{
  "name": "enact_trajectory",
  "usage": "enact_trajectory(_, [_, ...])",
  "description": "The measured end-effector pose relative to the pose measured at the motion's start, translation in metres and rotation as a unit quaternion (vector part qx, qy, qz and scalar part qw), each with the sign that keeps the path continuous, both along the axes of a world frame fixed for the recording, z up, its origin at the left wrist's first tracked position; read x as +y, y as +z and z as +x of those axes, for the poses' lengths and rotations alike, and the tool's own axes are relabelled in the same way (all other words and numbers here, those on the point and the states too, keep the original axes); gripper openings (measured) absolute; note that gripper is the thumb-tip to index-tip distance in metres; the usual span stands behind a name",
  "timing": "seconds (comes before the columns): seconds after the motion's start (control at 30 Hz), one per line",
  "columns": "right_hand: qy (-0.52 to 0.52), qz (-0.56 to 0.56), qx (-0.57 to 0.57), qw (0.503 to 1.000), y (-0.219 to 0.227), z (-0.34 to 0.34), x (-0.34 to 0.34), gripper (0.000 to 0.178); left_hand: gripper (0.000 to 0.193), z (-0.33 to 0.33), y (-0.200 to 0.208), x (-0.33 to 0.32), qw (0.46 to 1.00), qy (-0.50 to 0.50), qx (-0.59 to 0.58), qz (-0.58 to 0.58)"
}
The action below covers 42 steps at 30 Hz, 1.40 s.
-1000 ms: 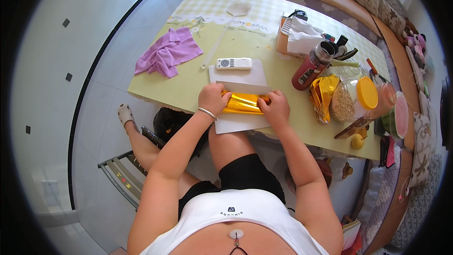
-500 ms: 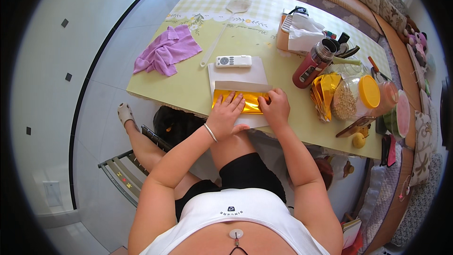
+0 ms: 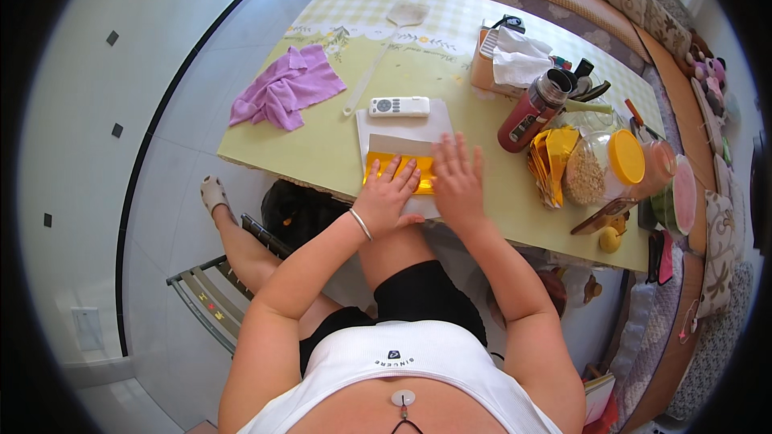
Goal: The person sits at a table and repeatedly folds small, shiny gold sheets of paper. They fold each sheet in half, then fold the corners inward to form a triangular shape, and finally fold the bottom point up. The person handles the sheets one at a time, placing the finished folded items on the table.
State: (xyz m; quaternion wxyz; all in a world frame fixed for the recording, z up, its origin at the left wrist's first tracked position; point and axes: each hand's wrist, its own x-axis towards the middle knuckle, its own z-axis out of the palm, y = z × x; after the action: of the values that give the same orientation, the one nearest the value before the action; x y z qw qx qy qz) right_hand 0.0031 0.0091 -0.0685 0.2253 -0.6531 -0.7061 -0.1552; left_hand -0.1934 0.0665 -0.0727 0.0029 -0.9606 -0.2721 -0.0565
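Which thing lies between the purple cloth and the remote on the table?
In the head view, a pale tool's handle lies between the cloth and the remote.

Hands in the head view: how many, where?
2: left hand, fingers spread on the gold sheet; right hand, blurred, over the sheet's right end. No others show.

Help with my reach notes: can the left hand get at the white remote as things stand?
Probably yes: the left hand lies flat on gold foil, and the uncovered remote sits just beyond, with nothing tall between.
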Motion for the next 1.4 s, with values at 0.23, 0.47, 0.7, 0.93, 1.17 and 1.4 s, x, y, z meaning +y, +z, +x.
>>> enact_trajectory(0.23, [0.103, -0.185, 0.077, 0.974, -0.017, -0.003, -0.031, 0.077, 0.101, -0.025, -0.007, 0.012, 0.994, -0.021, 0.004, -0.105])
enact_trajectory(0.47, [0.116, -0.114, 0.020, 0.986, -0.010, 0.030, -0.039, 0.053, 0.089, -0.059, 0.009, 0.045, 0.992, 0.031, 0.089, -0.082])
enact_trajectory(0.7, [0.115, -0.092, -0.029, 0.989, 0.002, 0.019, -0.022, 0.022, 0.048, -0.009, 0.028, 0.038, 0.997, -0.039, -0.058, 0.030])
enact_trajectory(0.93, [0.116, -0.124, 0.228, 0.959, 0.000, 0.051, 0.000, 0.013, 0.012, 0.046, 0.002, -0.009, 0.957, 0.005, -0.286, -0.044])
enact_trajectory(1.17, [0.017, -0.165, 0.378, 0.911, -0.011, 0.046, 0.021, 0.016, 0.020, 0.058, -0.017, 0.001, 0.909, 0.206, -0.340, -0.122])
enact_trajectory(1.4, [0.100, 0.062, 0.137, 0.984, -0.025, 0.030, 0.002, 0.030, 0.022, 0.070, -0.018, 0.013, 0.927, 0.241, -0.270, -0.100])
